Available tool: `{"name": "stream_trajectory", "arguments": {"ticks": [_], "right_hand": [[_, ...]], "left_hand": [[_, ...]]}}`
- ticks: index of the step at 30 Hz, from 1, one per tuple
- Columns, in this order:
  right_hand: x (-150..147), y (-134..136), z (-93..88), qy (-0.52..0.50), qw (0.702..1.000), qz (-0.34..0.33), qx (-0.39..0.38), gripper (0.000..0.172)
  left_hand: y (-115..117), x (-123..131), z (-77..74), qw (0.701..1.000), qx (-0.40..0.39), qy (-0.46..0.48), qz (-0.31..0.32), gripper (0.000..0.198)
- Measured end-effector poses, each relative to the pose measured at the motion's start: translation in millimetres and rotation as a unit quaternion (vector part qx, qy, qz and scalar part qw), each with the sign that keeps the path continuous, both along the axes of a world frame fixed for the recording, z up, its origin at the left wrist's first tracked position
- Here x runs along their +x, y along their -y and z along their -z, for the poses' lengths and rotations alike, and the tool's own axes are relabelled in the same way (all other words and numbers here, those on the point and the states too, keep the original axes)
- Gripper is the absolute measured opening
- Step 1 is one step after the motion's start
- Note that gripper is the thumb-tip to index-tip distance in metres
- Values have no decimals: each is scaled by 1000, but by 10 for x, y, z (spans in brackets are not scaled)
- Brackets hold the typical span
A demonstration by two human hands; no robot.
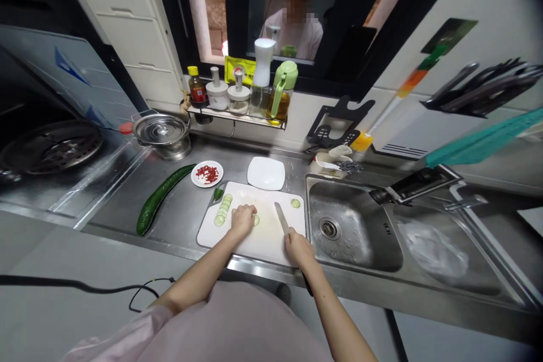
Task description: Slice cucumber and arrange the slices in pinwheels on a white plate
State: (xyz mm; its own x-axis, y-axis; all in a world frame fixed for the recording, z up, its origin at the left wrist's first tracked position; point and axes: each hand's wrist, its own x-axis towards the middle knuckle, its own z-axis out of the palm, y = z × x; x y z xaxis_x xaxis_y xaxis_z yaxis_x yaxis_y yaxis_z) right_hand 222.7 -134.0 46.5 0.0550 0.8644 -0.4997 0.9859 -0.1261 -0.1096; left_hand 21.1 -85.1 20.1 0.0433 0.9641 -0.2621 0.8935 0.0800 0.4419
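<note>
My left hand (244,219) rests on the white cutting board (265,246), its fingers curled down onto a pale cucumber slice (256,219) that shows at the fingertips. In my right hand (298,246) is the handle of a kitchen knife (281,218), its blade over the board and apart from the slice. A row of overlapping cucumber slices (223,210) lies left of my left hand. Beside the row is a dark green cucumber end (218,194). Another small cucumber piece (295,203) sits at the board's upper right.
A whole cucumber (163,198) and a plate of chopped red pieces (207,173) lie to the left. Behind the board stands a white plate (266,173). The sink (352,226) adjoins on the right. A lidded steel pot (163,136) and a condiment rack (237,116) are farther back.
</note>
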Motion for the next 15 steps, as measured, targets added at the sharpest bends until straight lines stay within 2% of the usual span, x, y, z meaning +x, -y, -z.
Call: {"name": "stream_trajectory", "arguments": {"ticks": [9,15], "right_hand": [[-27,25,-58,8,1000,-17,-5,33],[-85,163,-174,16,998,-52,22,34]], "left_hand": [[9,-138,25,999,-14,-5,-46,26],[-1,-156,82,997,-18,3,-73,20]]}}
